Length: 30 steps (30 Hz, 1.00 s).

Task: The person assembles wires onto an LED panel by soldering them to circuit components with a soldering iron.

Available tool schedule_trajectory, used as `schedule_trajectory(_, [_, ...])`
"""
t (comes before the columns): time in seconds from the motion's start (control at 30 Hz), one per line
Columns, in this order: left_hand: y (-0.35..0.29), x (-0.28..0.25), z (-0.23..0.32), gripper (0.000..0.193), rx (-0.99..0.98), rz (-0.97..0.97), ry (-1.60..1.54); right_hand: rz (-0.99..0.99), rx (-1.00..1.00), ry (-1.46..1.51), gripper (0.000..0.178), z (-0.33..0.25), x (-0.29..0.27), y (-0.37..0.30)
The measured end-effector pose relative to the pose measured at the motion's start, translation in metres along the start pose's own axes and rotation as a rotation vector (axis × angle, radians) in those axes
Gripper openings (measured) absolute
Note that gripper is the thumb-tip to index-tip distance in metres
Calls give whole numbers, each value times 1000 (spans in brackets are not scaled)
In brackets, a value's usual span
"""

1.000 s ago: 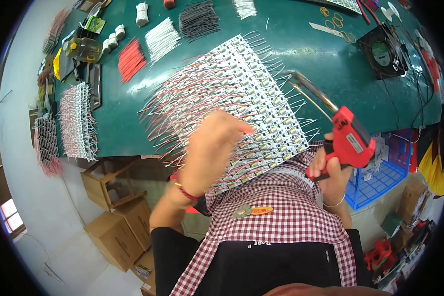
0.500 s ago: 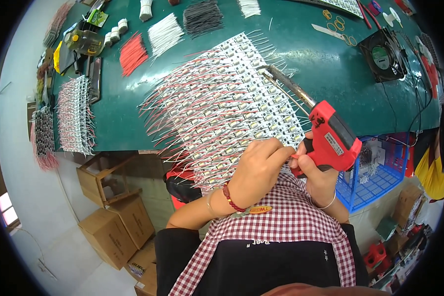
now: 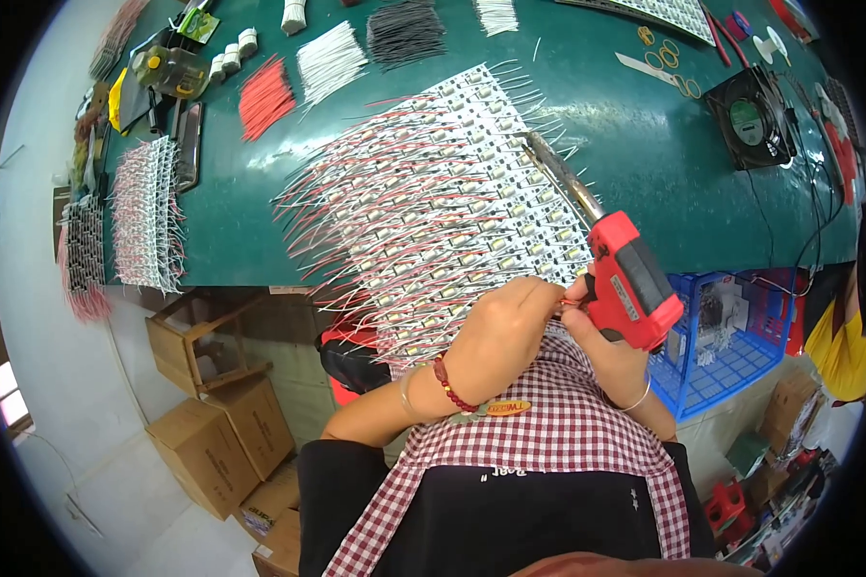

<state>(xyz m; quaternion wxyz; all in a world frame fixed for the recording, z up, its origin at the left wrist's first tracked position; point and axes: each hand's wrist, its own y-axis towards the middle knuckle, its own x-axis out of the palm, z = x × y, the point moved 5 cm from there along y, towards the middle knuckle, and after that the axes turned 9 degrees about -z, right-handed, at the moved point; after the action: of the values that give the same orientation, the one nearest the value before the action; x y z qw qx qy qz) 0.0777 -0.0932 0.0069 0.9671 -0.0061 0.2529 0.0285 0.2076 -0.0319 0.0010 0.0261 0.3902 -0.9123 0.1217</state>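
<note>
My right hand [image 3: 608, 358] is wrapped round the handle of a red and black soldering gun [image 3: 635, 281]. Its long metal barrel points up and left, with the tip over a white circuit board panel [image 3: 486, 111]. Rows of small components cover the panel, and many red and white wires stick out to its left. My left hand [image 3: 506, 332] is closed at the panel's near edge, its fingertips meeting those of my right hand. A small bit of red wire [image 3: 570, 302] shows between them; most of it is hidden by the fingers.
Bundles of red wires [image 3: 266, 102], white wires [image 3: 332, 63] and black wires [image 3: 404, 35] lie at the back. Wired boards [image 3: 147, 216] sit at the left. Scissors [image 3: 659, 69] and a black fan [image 3: 751, 117] are on the right, above a blue crate [image 3: 731, 370]. Cardboard boxes [image 3: 202, 452] stand below.
The soldering gun has shifted slightly left, and its barrel stands a bit lower against the panel. My hands stay together, their fingertips now closer around the red bit.
</note>
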Motion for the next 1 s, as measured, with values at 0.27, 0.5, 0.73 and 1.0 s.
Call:
schedule_trajectory(0.27, [4, -5, 8, 9, -20, 54, -145, 33, -8, -129, 46, 3, -8, -3])
schedule_trajectory(0.5, [6, -7, 4, 7, 1, -31, -159, 24, 5, -42, 48, 6, -8, -1])
schedule_trajectory(0.73, [4, -6, 9, 6, -29, -39, -125, 52, 2, -24, 49, 10, -11, -2])
schedule_trajectory(1.0, [2, -6, 2, 8, -57, -83, -112, 66, -25, -52, 50, 9, -8, -3])
